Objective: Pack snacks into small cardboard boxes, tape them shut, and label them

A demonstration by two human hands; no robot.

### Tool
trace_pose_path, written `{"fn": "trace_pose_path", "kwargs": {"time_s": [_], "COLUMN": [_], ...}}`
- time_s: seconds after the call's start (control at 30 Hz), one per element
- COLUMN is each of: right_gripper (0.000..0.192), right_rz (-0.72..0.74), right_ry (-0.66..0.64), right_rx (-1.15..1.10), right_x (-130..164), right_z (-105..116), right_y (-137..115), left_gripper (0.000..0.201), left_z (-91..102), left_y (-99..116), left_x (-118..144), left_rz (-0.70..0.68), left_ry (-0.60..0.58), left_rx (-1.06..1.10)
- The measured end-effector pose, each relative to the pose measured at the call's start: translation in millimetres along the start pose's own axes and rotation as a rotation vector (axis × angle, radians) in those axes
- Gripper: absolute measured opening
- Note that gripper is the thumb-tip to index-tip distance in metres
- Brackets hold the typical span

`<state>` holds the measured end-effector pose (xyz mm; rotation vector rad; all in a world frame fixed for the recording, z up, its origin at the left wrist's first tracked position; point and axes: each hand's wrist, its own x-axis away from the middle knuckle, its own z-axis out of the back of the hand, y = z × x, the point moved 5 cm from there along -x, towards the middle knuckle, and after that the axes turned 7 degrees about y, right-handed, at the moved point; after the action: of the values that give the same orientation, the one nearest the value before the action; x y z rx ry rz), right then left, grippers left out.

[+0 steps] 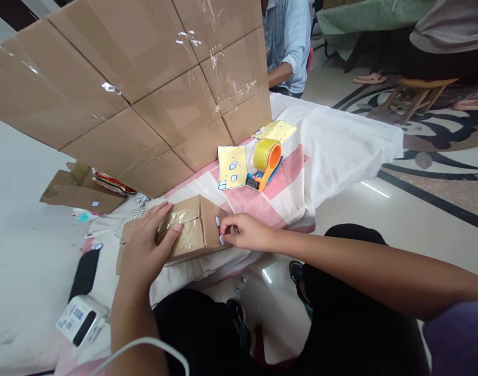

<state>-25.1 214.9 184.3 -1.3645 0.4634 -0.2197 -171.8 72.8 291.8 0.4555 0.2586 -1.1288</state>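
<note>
One small carton (194, 230) is steadied left of center in the frame as a label (222, 239) is apparently being set on its end.

The carton's top is braced by the left hand (147, 243), fingers spread, nothing grasped; the label is touched by curled fingers of the right hand (244, 231), whether pinched cannot be told. Next, even pressure seems called for.

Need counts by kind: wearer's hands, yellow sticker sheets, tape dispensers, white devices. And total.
Wearer's hands: 2 (left hand, right hand)
Yellow sticker sheets: 2 visible
Tape dispensers: 1
White devices with a black panel: 1
Total: 6
</note>
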Motion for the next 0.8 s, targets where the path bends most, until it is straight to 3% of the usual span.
{"fn": "trace_pose_path", "kwargs": {"time_s": [0.23,0.33,0.53,0.6,0.7,0.8], "right_gripper": [0.007,0.009,0.014,0.019,0.022,0.025], "right_rz": [0.178,0.192,0.113,0.127,0.15,0.091], "right_ry": [-0.246,-0.275,-0.052,0.081,0.265,0.335], "right_rx": [0.11,0.097,0.184,0.388,0.872,1.269], "right_x": [3.5,5.8,-15.7,-30.4,-57.1,-86.8], "right_z": [5.2,10.5,41.3,54.7,68.6,70.9], "right_y": [-21.6,-28.1,-23.0,-22.4,-24.0,-19.7], "left_gripper": [0.052,0.055,0.057,0.057,0.058,0.06], "left_z": [-0.6,-1.5,-4.7,-5.2,-5.5,-4.7], "left_y": [0.8,-1.5,-7.4,-7.5,-5.6,-3.9], "left_x": [-1.6,-1.6,1.7,3.0,5.0,7.2], "left_rz": [0.019,0.013,-0.022,-0.013,0.001,0.009], "left_ry": [-0.004,0.004,0.033,0.04,0.034,0.035], "left_rx": [-0.001,0.011,0.025,0.019,0.013,-0.004]}}
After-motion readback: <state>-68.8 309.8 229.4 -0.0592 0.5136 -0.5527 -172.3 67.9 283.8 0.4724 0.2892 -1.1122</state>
